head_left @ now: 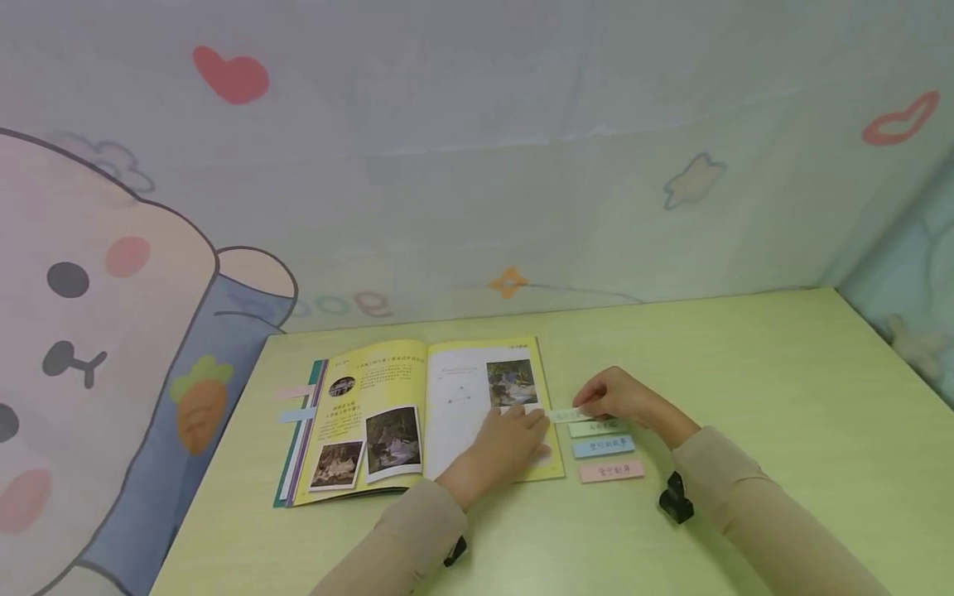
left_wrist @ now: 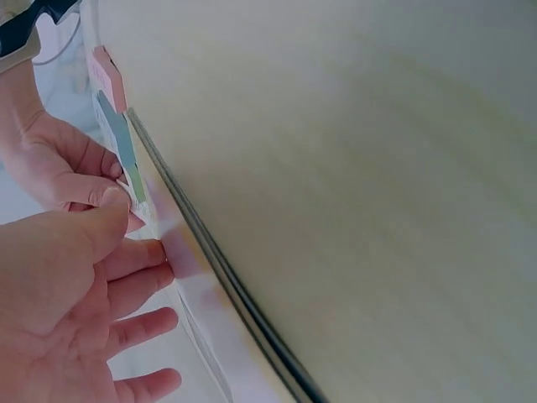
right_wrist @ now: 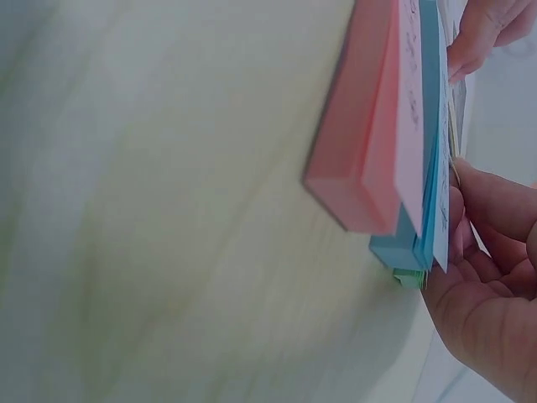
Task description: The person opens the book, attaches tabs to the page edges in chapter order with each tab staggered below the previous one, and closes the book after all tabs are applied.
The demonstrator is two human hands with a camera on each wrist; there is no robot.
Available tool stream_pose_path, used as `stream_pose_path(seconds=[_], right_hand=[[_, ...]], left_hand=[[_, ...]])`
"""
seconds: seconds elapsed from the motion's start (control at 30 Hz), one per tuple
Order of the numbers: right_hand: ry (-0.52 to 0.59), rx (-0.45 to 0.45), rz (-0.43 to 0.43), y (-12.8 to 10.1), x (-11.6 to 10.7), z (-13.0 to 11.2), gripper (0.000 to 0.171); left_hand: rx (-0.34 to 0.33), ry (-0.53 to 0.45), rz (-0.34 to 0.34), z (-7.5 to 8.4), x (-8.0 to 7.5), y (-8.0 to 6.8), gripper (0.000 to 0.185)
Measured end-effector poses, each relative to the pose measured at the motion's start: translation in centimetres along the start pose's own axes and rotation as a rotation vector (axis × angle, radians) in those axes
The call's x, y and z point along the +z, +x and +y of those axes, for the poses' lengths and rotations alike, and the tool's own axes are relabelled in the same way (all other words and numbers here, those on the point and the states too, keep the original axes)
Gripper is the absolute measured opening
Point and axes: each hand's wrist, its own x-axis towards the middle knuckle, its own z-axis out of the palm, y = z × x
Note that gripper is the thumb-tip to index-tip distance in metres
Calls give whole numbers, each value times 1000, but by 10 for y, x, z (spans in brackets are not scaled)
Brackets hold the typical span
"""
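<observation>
An open book [head_left: 455, 447] lies on the table, with pictures and print on its yellow-bordered pages. My left hand [head_left: 510, 443] rests on the right-hand page with its fingers spread, below a printed picture. Beyond the page's right edge, my right hand [head_left: 619, 396] pinches a pale green sticky note [head_left: 564, 416] with handwriting on it. The note's left end reaches the page edge. In the left wrist view, the left thumb [left_wrist: 109, 214] comes close to the right hand's fingertips. Part of the note is hidden under the right fingers.
Below the right hand, a green sticky pad [head_left: 585, 430], a blue pad [head_left: 604, 447] and a pink pad [head_left: 611, 472] lie in a column, all with handwriting. A pink tab [head_left: 294, 391] and a blue tab [head_left: 296, 415] stick out from the book's left side. A printed curtain [head_left: 447, 207] hangs behind the table.
</observation>
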Motion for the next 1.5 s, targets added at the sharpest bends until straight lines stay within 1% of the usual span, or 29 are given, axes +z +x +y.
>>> stream_pose_path(seconds=[0.2,0.4,0.5,0.7,0.83,0.93,1.07,1.17,1.33,1.5], right_hand=[[6,-15,-7,-1,2,0,14],[20,-1,-6,-1,3,0,14],[29,8,0,-1,2,0,14],[54,-10,-15,-1,0,1,15],[57,-23,-20,-3,0,2,15],[63,-16,-18,-3,0,1,15],[56,-10,-11,-5,0,-1,15],[43,-17,-9,-6,-1,-4,15],[30,-15,-6,-6,0,-5,16],[23,0,-1,-5,1,-4,15]], left_hand=[[-25,26,-8,1,2,5,50],[-51,-8,-18,0,2,9,51],[-56,-18,-18,-1,2,8,51],[-56,-13,-16,-7,4,5,52],[-44,-1,-4,-9,5,3,52],[-17,13,4,-8,6,0,52],[27,42,40,-6,7,-4,50],[40,52,72,-5,7,-6,48],[56,35,95,-4,6,-5,46],[75,-5,89,-1,5,-2,46]])
